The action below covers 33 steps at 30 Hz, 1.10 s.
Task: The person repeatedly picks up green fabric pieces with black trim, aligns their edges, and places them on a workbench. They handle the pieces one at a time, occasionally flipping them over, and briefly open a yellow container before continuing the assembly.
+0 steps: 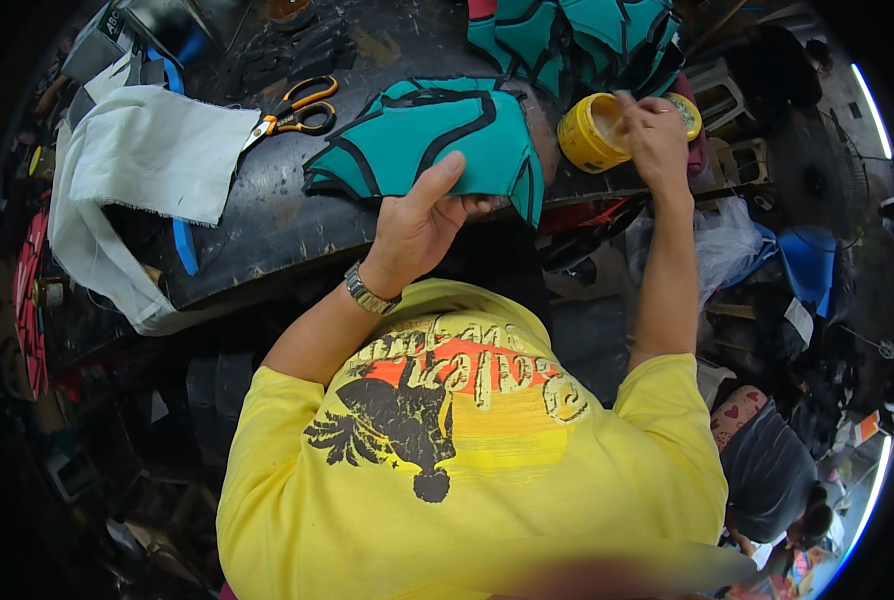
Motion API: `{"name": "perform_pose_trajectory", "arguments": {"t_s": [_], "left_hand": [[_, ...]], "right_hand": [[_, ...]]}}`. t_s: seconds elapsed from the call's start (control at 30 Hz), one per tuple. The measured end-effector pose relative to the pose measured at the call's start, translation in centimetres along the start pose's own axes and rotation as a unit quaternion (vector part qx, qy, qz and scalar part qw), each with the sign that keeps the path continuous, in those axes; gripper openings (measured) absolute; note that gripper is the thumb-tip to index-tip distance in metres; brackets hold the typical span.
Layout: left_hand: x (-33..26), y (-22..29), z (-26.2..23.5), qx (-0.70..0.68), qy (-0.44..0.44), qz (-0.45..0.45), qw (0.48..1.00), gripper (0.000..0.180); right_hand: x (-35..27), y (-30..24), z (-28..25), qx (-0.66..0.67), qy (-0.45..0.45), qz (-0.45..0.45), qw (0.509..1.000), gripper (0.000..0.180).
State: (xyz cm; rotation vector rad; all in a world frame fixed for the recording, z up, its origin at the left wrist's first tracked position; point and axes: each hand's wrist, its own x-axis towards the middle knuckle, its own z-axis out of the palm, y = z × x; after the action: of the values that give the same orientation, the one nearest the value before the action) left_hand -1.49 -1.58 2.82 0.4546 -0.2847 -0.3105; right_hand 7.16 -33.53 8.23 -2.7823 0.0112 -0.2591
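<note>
My left hand (419,222) grips the near edge of a teal fabric piece with black trim (422,135), thumb on top; the piece lies on the dark worktable (267,220). My right hand (655,135) reaches into a yellow round tub (587,135) at the table's right edge, fingers pinched over its open top. What the fingers hold there is too small to tell. A metal watch sits on my left wrist.
Orange-handled scissors (297,112) lie left of the teal piece, beside a white cloth (142,160). A stack of similar teal pieces (577,35) stands at the back right. Another person (777,480) sits low at the right.
</note>
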Motion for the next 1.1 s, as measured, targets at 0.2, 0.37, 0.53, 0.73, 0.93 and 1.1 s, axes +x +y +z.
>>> {"name": "perform_pose_trajectory", "arguments": {"t_s": [0.2, 0.37, 0.53, 0.73, 0.93, 1.1], "left_hand": [[0.0, -1.1, -0.2, 0.046, 0.03, -0.012, 0.998, 0.026], [0.0, -2.1, 0.3, 0.049, 0.057, -0.029, 0.997, 0.026], [0.0, -2.5, 1.0, 0.072, 0.076, -0.038, 0.994, 0.029], [-0.2, -2.3, 1.1, 0.061, 0.081, -0.046, 0.994, 0.032], [-0.1, -2.3, 1.1, 0.07, 0.111, -0.017, 0.991, 0.034], [0.0, -2.6, 0.6, 0.059, 0.128, -0.029, 0.99, 0.032]], "right_hand": [[-4.2, -1.4, 0.5, -0.096, 0.198, -0.09, 0.971, 0.041], [-7.9, -4.1, -0.4, -0.104, 0.142, -0.118, 0.977, 0.029], [-10.3, -8.7, -0.4, 0.336, 0.093, -0.161, 0.923, 0.032], [-10.4, -9.9, 1.1, 0.091, 0.117, -0.261, 0.954, 0.04], [-10.3, -9.3, 1.7, 0.023, 0.13, -0.285, 0.949, 0.048], [-10.4, -8.8, 1.8, -0.044, 0.139, -0.304, 0.941, 0.043]]}}
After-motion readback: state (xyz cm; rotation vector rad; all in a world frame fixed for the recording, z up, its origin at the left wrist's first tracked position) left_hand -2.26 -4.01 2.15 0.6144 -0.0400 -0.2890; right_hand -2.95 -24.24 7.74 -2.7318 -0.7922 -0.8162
